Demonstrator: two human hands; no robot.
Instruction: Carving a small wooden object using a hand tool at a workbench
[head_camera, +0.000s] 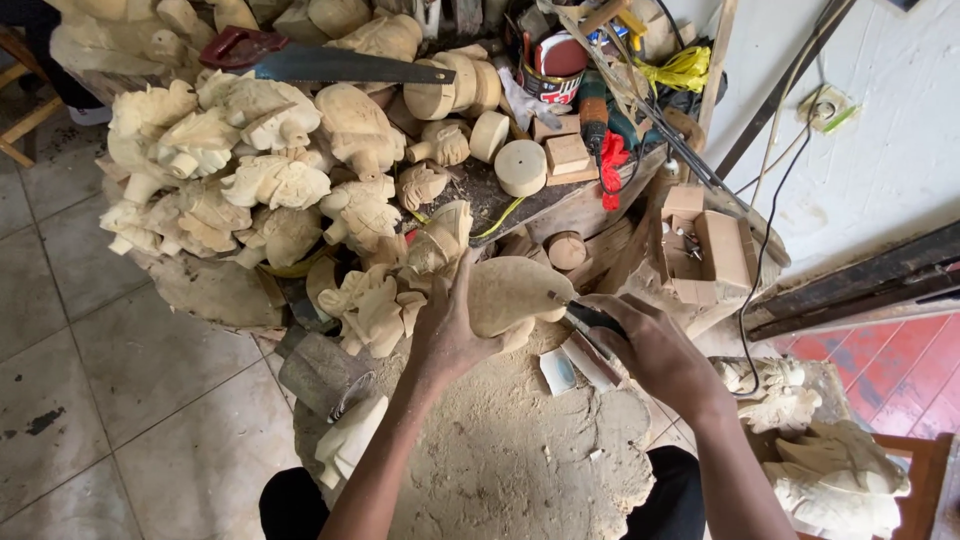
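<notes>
Here, the left hand (452, 335) is wrapping its fingers around a pale wooden carving (510, 292), steadying it on a sawdust-covered block (520, 450) just below picture centre. The right hand (650, 350), at about four o'clock from the carving, is closing around a dark-handled chisel (585, 315) whose tip is touching the wood. Unfinished carvings (250, 180) are piling up at ten o'clock, with a handsaw (320, 62) lying across them at eleven. A cardboard box (705, 250) is sitting at two o'clock.
</notes>
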